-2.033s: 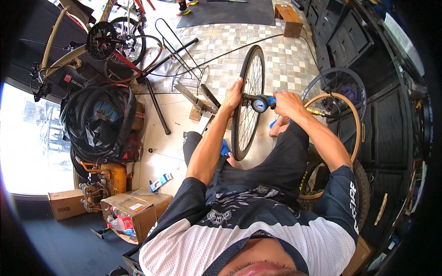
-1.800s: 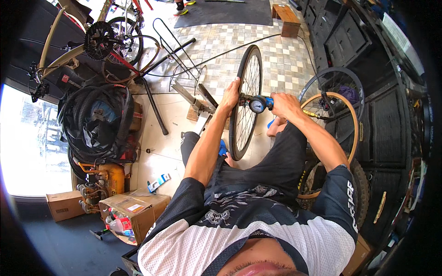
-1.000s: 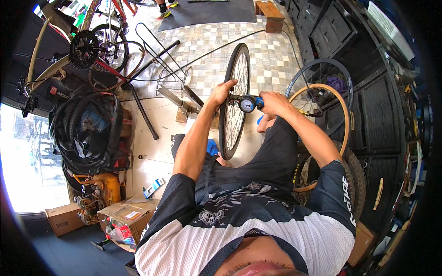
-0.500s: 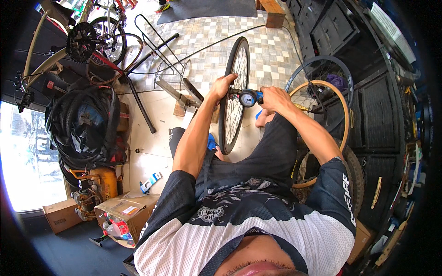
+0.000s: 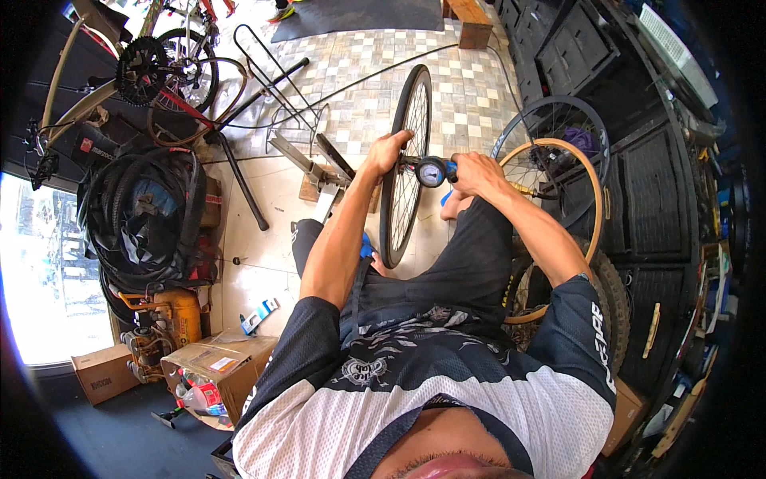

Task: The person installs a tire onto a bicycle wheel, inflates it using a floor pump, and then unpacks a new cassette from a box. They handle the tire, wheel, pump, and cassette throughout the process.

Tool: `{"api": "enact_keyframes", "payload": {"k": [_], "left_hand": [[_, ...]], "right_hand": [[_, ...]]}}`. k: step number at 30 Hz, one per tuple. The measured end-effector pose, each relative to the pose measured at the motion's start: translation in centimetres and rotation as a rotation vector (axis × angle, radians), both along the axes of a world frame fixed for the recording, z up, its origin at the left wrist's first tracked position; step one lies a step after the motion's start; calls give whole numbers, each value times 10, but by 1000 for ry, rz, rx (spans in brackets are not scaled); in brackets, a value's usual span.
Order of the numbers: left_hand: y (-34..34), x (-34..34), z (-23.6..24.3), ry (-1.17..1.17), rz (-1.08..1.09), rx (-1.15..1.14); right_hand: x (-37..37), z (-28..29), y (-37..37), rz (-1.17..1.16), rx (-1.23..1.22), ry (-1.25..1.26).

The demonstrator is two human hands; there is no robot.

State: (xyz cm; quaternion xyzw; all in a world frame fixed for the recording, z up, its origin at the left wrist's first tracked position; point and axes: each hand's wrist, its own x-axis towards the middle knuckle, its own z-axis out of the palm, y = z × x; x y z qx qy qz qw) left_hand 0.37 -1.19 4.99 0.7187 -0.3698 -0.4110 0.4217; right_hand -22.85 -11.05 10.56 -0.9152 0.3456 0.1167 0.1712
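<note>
A bicycle wheel (image 5: 388, 219) with a black tire stands upright between my legs. My left hand (image 5: 386, 152) is wrapped round the tire and rim on the wheel's left side. In my right hand (image 5: 477, 173) is a blue and black tire inflator (image 5: 431, 172) with a round dial gauge, its handle inside my closed fingers. The gauge sits just right of the wheel's spokes, and the inflator's front end reaches in toward the rim near my left hand. Where it meets the valve is too small to make out. A dark hose runs from the right toward my right hand.
More wheels (image 5: 594, 172) lean against black drawers (image 5: 646, 319) at my right. Left of me are a metal stand (image 5: 319, 172), a heap of black tires (image 5: 140, 211), a yellow compressor (image 5: 179, 315) and an opened cardboard box (image 5: 231, 359). Bicycle frames (image 5: 88, 112) stand at the far left.
</note>
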Motion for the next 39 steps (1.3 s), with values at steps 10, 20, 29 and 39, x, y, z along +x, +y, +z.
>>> {"api": "enact_keyframes", "payload": {"k": [10, 20, 29, 39], "left_hand": [[2, -1, -3, -35, 6, -60], [1, -5, 0, 11, 46, -60], [3, -8, 6, -10, 27, -94], [0, -3, 2, 65, 96, -15]], "right_hand": [[0, 8, 6, -12, 14, 29], [-2, 6, 3, -18, 8, 33], [-4, 7, 3, -6, 7, 28], [-3, 3, 2, 14, -15, -20]]}}
